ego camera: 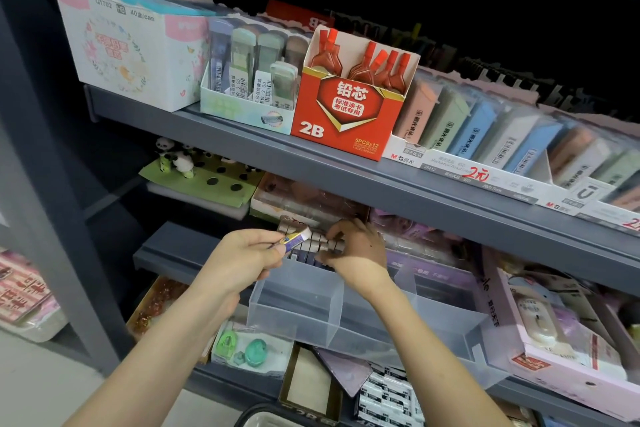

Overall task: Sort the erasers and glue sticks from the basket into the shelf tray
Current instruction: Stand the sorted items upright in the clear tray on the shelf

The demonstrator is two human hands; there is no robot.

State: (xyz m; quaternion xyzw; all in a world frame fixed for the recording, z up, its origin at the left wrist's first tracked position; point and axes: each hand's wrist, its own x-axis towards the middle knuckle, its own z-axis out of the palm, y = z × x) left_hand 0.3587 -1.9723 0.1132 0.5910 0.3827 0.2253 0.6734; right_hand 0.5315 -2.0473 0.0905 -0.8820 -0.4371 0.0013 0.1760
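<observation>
A clear plastic tray (298, 302) juts out from the middle shelf, and a row of erasers (313, 242) stands upright at its back end. My left hand (242, 258) pinches one eraser (296, 238), white with a blue and yellow sleeve, just left of that row. Over the row's right end my right hand (358, 246) curls its fingers onto the standing erasers. The front half of the tray holds nothing. A dark basket rim (277, 418) shows at the bottom edge, its contents hidden.
A grey upper shelf (346, 163) overhangs the hands, carrying a red 2B lead box (343, 114) and boxes of lead cases. A second clear bin (446, 319) adjoins the tray on the right, beside a pink box (554, 340). Correction tapes and black-white eraser packs lie below.
</observation>
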